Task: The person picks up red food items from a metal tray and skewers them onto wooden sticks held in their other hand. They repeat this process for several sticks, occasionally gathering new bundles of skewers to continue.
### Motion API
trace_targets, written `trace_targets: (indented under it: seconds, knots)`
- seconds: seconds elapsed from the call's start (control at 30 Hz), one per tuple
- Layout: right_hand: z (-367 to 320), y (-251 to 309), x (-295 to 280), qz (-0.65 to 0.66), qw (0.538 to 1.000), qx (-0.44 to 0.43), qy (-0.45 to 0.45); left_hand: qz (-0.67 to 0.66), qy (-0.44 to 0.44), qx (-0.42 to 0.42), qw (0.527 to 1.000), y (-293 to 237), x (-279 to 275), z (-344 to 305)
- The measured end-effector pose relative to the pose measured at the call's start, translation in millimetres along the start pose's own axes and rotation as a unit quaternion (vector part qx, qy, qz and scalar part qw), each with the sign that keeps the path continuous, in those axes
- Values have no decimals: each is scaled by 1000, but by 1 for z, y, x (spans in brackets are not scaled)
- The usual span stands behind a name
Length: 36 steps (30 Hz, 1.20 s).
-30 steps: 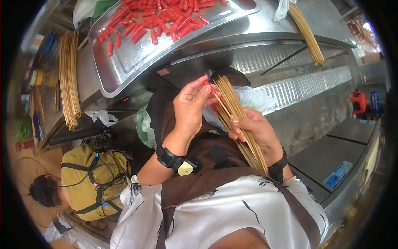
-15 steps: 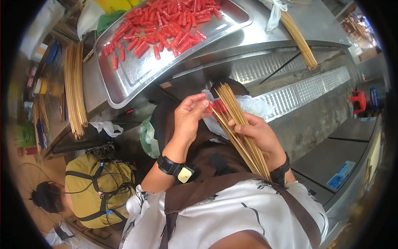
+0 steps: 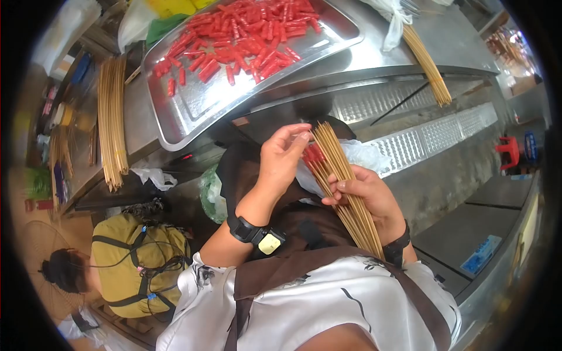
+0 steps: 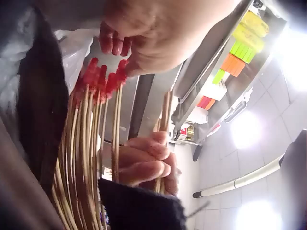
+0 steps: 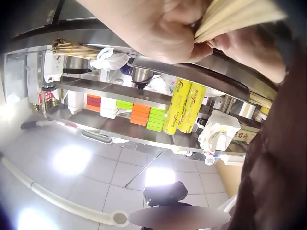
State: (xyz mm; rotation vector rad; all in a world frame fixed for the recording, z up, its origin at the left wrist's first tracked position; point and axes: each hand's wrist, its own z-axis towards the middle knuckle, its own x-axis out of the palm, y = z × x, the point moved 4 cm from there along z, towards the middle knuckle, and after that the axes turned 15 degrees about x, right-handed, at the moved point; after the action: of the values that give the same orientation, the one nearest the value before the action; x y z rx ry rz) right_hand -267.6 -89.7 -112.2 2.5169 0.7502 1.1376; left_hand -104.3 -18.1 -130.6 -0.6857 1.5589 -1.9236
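My right hand [image 3: 369, 193] grips a thick bundle of bamboo skewers [image 3: 357, 213], fingers and thumb around it. Several skewers on the bundle's left side carry short red pieces [image 3: 313, 154] near their upper ends. My left hand [image 3: 280, 161] is at the tips, its fingers bent toward the thumb. In the left wrist view, the thumb of my left hand [image 4: 158, 33] lies right by the top of one red piece [image 4: 121, 72], and the fingertips [image 4: 116, 44] look reddish. I cannot tell whether it pinches anything. More red pieces [image 3: 257, 35] lie heaped in a metal tray [image 3: 187, 126].
The tray stands on a steel counter [image 3: 468, 52]. Other skewer bundles lie on the counter at left [image 3: 112, 126] and right [image 3: 426, 64]. A person with a yellow-green pack [image 3: 139, 266] is at lower left. A shelf [image 5: 120, 127] holds coloured boxes and yellow rolls [image 5: 184, 105].
My left hand has moved from beside the red pieces up to the skewer tips. The red pieces show more openly below it. My right hand keeps its grip on the bundle.
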Motion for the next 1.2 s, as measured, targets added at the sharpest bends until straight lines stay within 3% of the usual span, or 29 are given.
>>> trace_targets:
  seconds: [0.03,0.1,0.33,0.43,0.5,0.57,0.6,0.7,0.73,0.8,0.9,1.1,1.17,1.2]
  knots:
    - [1,0,2,-4,1000,4,9,-110,-4,-71,991,-5,3,0]
    - [0,3,4,-14,1000,1,-7,-142,5,-81,986,-4,4,1]
    - [6,-3,-6,-14,1000,-3,-8,-105,27,-121,987,-5,-7,1]
    - [7,1,-4,-7,1000,1,2,-63,85,-143,984,-30,-19,6]
    - [7,1,-4,-4,1000,8,8,121,147,-43,981,-66,-32,14]
    - [8,1,-5,-5,1000,8,12,189,89,-48,977,-110,-46,31]
    - [9,1,-5,-9,1000,10,16,264,60,3,962,-123,-56,42]
    - [8,1,-3,-1,1000,13,2,499,-1,143,855,-139,-75,84]
    - [8,1,-3,-2,1000,12,5,501,-2,144,854,-131,-80,98]
    - [7,2,-2,2,1000,14,9,590,59,47,804,-105,-90,121]
    - [4,2,-5,-3,1000,16,0,566,89,-7,820,-99,-90,130]
    - [6,-1,-7,-14,1000,5,-1,582,112,39,805,-94,-100,124]
    - [4,0,-5,-17,1000,5,1,351,-20,79,933,-109,-101,110]
    - [3,0,-4,-22,1000,6,3,225,-54,94,968,-117,-96,98]
